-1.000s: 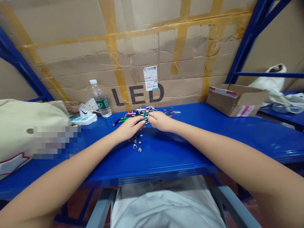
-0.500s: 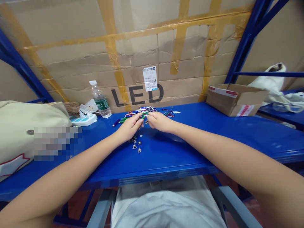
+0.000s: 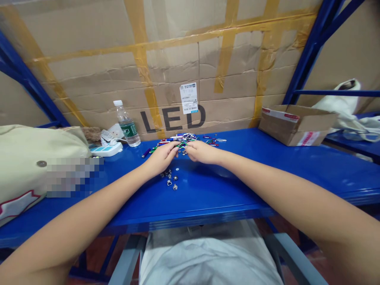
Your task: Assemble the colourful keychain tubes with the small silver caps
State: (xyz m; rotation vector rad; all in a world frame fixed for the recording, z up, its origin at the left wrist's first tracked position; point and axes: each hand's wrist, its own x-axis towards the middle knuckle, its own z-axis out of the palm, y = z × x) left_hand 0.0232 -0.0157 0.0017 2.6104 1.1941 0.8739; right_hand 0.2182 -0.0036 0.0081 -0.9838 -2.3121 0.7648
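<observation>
Over the middle of the blue table, my left hand (image 3: 161, 159) is closed, thumb and fingers pinching one side of a small green carabiner (image 3: 182, 145). My right hand (image 3: 205, 152) is curled at its other side, fingertips closed on it; the fingers partly hide it. Behind the hands lies a pile of colored metal carabiners and slim tubes (image 3: 172, 138), with a silver carabiner (image 3: 221, 140) at its right end. A dark blue tube (image 3: 146, 153) lies left of my left hand. Several small shiny metal fittings (image 3: 175, 187) are scattered in front of it.
A water bottle (image 3: 130, 128) and a white power strip (image 3: 107, 149) stand back left, near a pale bag (image 3: 23, 158). An open cardboard box (image 3: 293, 122) sits at the back right. Behind the blue table (image 3: 252, 170) rises a large taped carton (image 3: 175, 71).
Both hands stay nearly in place around the green carabiner. Its angle between the fingers has changed slightly, and the hands are a little farther apart. The whole view has shifted a little.
</observation>
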